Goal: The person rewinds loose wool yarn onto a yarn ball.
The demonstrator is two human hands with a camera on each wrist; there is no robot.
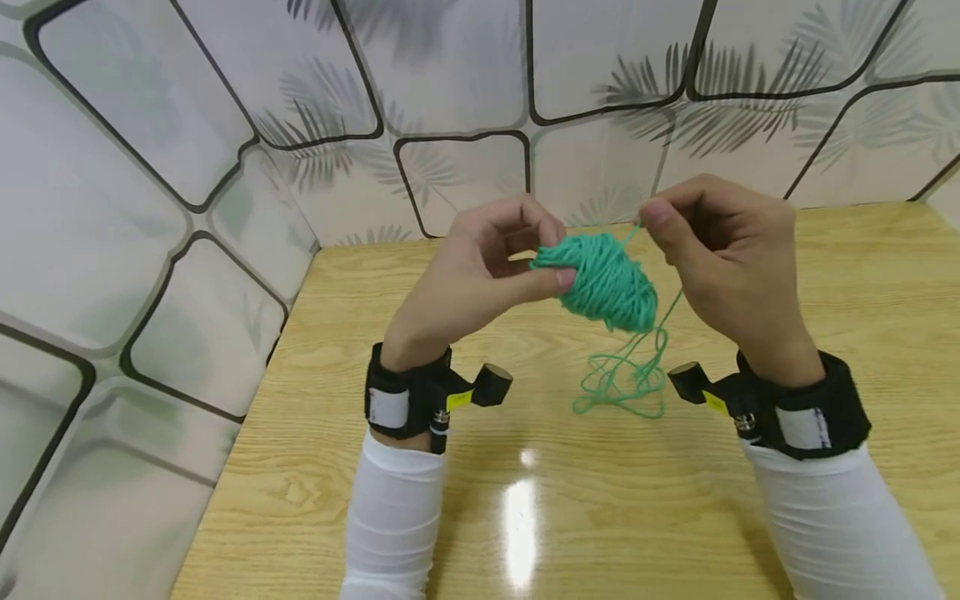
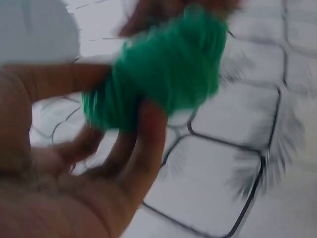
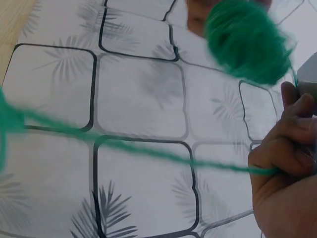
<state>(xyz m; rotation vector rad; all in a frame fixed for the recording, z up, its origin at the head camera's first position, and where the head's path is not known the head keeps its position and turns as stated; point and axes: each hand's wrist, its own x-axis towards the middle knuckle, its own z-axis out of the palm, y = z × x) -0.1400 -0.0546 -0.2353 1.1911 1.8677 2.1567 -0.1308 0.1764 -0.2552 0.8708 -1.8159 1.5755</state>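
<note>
One green yarn ball, pinched in the left hand above the wood-grain tabletop; right hand pinches its strand. Both wrist cameras bear yellow labels (lettering too small to read).

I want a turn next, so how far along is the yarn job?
Done: a thick green bundle is already wrapped. In hand: the left hand holds it, while the right hand pinches a strand running from it. Left: loose loops below the bundle probably still need winding on, though these pictures can't prove it isn't unwinding.
</note>
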